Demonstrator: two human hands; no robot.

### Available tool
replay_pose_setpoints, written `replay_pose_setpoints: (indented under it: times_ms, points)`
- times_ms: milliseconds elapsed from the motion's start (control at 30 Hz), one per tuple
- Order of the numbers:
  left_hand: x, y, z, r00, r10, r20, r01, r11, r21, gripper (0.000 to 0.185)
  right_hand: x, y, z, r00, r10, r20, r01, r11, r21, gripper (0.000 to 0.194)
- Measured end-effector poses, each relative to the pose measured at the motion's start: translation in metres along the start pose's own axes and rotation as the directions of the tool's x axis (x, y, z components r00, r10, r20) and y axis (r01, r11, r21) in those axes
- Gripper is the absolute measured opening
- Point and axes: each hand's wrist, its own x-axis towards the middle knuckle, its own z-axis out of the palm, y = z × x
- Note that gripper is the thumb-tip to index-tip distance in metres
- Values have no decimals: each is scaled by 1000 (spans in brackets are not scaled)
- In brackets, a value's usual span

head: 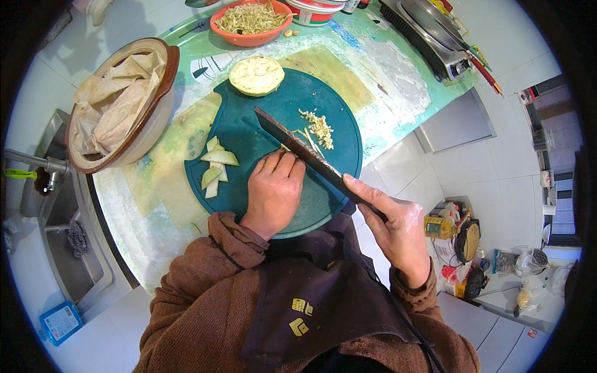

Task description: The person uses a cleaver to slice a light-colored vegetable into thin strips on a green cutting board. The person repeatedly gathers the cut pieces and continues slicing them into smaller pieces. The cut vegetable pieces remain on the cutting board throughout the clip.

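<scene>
My right hand [396,224] grips the handle of a dark-bladed kitchen knife [298,144], which slants up and left across a round teal cutting board [280,116]. My left hand [277,191] rests on the board with fingers curled against the blade, pressing on a pale piece mostly hidden beneath them. Thin pale strips [310,140] and a small heap of finely chopped pale bits [322,130] lie beyond the blade. Several green-skinned, pale-fleshed vegetable pieces [221,157] sit at the board's left. A thick, round cut vegetable half [257,75] stands at the board's upper edge.
A brown-rimmed ceramic bowl [170,79] with thin flat sheets stands left, beside a metal sink [84,261]. An orange bowl [247,41] of shredded greens and a white tub [315,14] are at the back. A portable stove [447,70] with a pan stands back right.
</scene>
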Motion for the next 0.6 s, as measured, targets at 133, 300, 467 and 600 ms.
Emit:
replay_pose_setpoints:
  times_ms: [133, 300, 467, 600]
  points:
    - [0, 0, 0, 1000, -10, 18, 10, 1000, -4, 28, -1, 1, 0, 1000, -4, 12, 4, 1000, -13, 56]
    - [0, 0, 0, 1000, -16, 10, 16, 1000, -7, 27, 2, -2, -1, 1000, -4, 28, 5, 999, -39, 57]
    - [-1, 1, 0, 999, -31, 16, 31, 999, -18, 26, 5, -15, -3, 996, 36, 78, -25, 989, -147, 52]
    - [-2, 3, 1, 999, -40, 36, 40, 999, -12, 24, 20, -22, 21, 998, -13, 62, 24, 983, -181, 62]
